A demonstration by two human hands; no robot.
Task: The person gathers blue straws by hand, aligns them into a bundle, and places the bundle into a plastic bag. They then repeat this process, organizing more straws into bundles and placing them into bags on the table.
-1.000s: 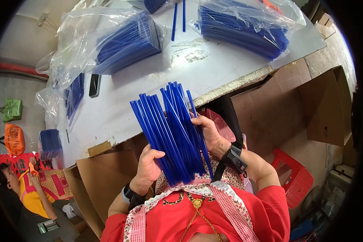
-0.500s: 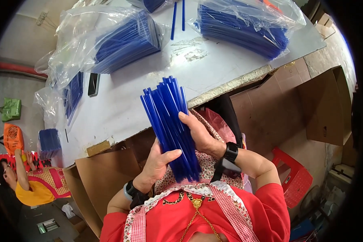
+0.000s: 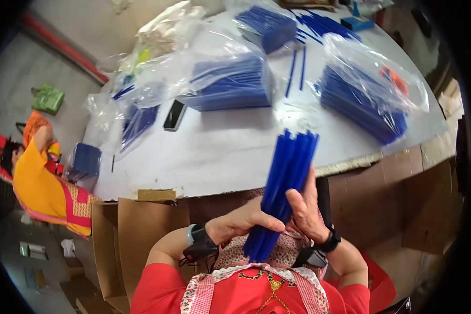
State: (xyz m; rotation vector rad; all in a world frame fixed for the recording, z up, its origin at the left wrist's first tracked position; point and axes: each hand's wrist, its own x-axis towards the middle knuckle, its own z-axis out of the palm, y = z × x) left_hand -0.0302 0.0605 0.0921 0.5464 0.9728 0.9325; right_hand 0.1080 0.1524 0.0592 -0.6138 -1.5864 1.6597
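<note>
A tight bundle of long blue sticks [image 3: 288,172] stands nearly upright in front of my chest, leaning a little to the right at the top. My left hand [image 3: 246,220] wraps around its lower part from the left. My right hand [image 3: 304,209] presses against it from the right, fingers along the sticks. Both wrists wear dark bands. The bundle's top reaches over the near edge of the white table [image 3: 220,157].
Clear plastic bags of blue sticks lie on the table: one in the middle [image 3: 230,83], one at right [image 3: 366,99], one at left [image 3: 136,120]. A dark phone [image 3: 174,115] lies flat. Two loose sticks [image 3: 297,70] lie between bags. Cardboard boxes [image 3: 136,230] stand below. A person in yellow [image 3: 36,178] sits at left.
The fanned-out sticks have been gathered into a narrow, tight bundle between my hands. The view has tilted, showing more of the table.
</note>
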